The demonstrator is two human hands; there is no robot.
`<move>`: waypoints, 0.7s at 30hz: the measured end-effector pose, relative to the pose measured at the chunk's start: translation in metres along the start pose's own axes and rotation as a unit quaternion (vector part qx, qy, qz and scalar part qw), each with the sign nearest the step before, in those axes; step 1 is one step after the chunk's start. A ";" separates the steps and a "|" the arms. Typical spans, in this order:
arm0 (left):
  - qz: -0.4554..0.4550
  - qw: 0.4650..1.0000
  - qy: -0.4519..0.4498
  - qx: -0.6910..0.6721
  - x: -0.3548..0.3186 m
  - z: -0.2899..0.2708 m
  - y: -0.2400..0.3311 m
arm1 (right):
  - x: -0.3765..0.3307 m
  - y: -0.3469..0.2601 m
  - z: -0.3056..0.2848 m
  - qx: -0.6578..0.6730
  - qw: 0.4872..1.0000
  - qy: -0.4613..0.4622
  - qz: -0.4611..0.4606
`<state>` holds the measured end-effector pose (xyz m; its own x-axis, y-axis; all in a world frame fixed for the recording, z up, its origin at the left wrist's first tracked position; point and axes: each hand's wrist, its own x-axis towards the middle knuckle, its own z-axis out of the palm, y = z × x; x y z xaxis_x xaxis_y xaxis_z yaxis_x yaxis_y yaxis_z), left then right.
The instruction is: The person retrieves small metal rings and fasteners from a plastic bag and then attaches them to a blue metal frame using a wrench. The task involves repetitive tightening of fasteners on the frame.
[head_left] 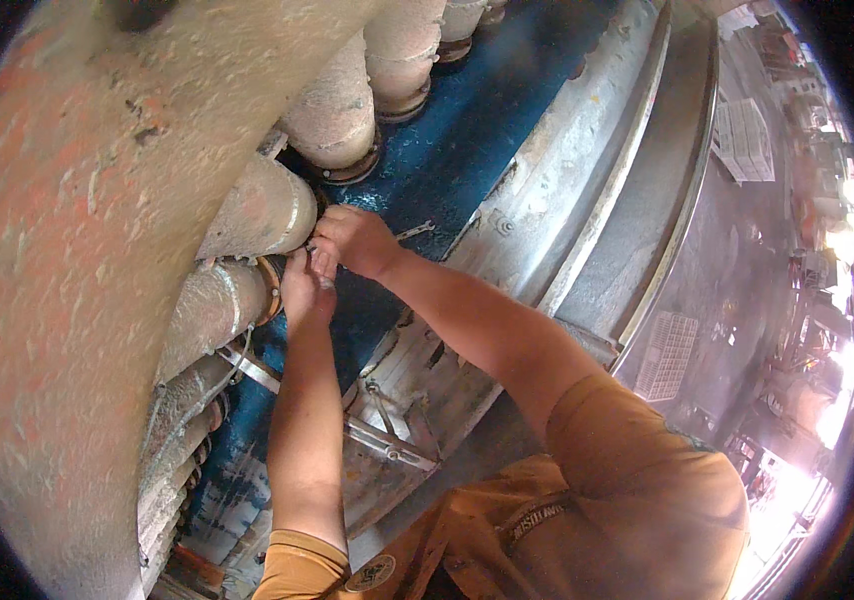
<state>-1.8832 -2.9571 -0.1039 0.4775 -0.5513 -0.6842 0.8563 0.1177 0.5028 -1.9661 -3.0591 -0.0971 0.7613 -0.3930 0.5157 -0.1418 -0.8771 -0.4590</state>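
My left hand (309, 285) and my right hand (359, 240) meet at the open end of a dusty, crusted cylinder (265, 210). The fingers of both are bent together at its rim, closed on something small that they hide. Just past my right wrist, a metal wrench (417, 230) shows over a blue surface (457, 130); its other end is behind my hand. Below my left hand, a neighbouring cylinder (202, 310) has a rust-orange ring (272, 288) round its end.
More crusted cylinders (332, 110) line the blue surface. A large rough curved body (67, 300) fills the left. Curved metal rails (617, 170) run along the right, with a slotted bracket (387, 440) lower down. White crates (667, 355) stand on the floor beyond.
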 end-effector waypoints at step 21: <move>-0.001 0.965 -0.263 -0.019 0.043 -0.062 -0.006 | -0.006 -0.016 0.009 0.064 0.978 -0.004 0.197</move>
<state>-1.8560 -2.9304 -0.1688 0.3177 -0.8935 -0.3174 0.8688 0.1402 0.4750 -1.9626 -3.0404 -0.0996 0.6675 -0.6919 0.2752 -0.3461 -0.6155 -0.7080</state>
